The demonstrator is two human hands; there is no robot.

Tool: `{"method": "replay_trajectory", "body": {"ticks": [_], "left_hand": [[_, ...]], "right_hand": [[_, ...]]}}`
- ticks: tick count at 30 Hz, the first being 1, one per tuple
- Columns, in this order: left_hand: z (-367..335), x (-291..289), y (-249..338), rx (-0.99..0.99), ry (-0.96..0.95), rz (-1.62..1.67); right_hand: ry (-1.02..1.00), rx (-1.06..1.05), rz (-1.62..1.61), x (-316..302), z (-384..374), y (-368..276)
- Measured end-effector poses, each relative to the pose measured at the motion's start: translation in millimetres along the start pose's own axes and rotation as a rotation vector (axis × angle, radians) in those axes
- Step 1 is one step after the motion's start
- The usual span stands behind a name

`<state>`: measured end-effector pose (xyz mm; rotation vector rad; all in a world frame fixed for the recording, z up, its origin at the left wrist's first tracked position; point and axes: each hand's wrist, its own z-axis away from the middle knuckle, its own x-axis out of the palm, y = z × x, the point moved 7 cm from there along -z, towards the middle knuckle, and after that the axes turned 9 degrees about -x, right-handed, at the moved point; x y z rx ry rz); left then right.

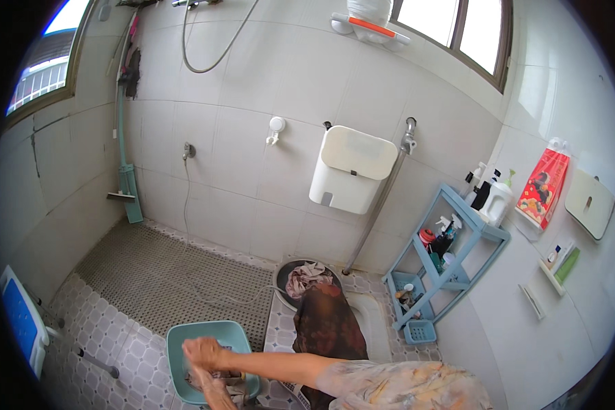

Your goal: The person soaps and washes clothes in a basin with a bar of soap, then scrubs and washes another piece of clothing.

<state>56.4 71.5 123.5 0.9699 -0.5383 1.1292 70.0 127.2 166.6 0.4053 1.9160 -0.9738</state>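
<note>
A teal square basin (178,342) stands on the tiled floor at the lower centre. My right hand (201,352) reaches across from the floral sleeve at the lower right and sits as a fist over the basin. Just under it, my left hand (212,391) comes up from the lower edge. Both hands are closed on a dark wet cloth (236,386) lying in the basin; the picture is blurred there. Behind the basin a brown garment (328,321) lies heaped on the floor.
A dark round bowl (283,270) holding crumpled clothes sits by a white squat toilet (372,318). A blue shelf rack (458,266) with bottles stands at the right wall, below a white cistern (352,171). A squeegee (126,188) leans far left; a blue-and-white stool (24,321) is near left.
</note>
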Motion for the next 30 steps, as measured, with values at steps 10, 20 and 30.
{"method": "replay_trajectory", "body": {"ticks": [10, 20, 30], "left_hand": [[-59, -62, 21, 0.158, 0.033, -0.135], [-56, -35, 4, 0.184, -0.001, -0.244], [26, -96, 12, 0.353, 0.189, 0.132]], "right_hand": [[0.169, 0.44, -0.356, -22, -3, 87], [0.046, -0.233, -0.124, 1, 22, 1], [-0.093, -0.32, -0.017, 15, 25, -49]]}}
